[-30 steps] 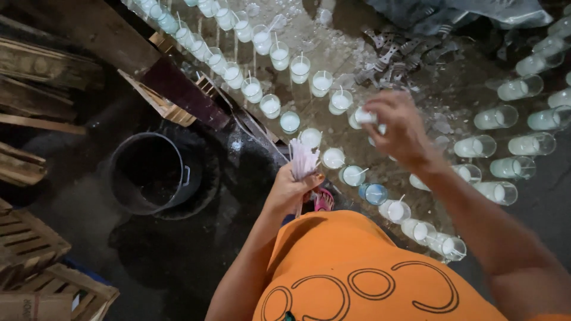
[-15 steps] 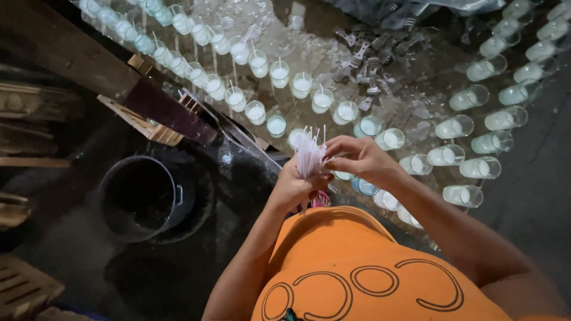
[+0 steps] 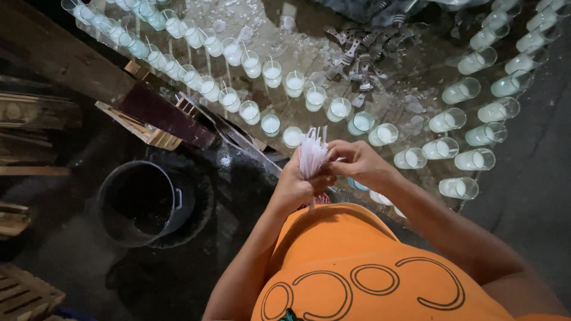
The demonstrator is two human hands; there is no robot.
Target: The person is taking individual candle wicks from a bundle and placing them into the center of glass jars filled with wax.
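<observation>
Two hands, left hand (image 3: 295,185) and right hand (image 3: 357,163), grip one wick bundle (image 3: 311,156).

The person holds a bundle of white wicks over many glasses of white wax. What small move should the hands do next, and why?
Probably the right hand should pull one wick free from the bundle of wicks that the left hand grips. Its fingers already pinch at the bundle's top, and several glasses of wax just beyond the hands seem to have no wick standing in them.

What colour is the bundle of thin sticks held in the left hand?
White. The bundle of wicks shows best in the head view, gripped by the left hand.
</observation>
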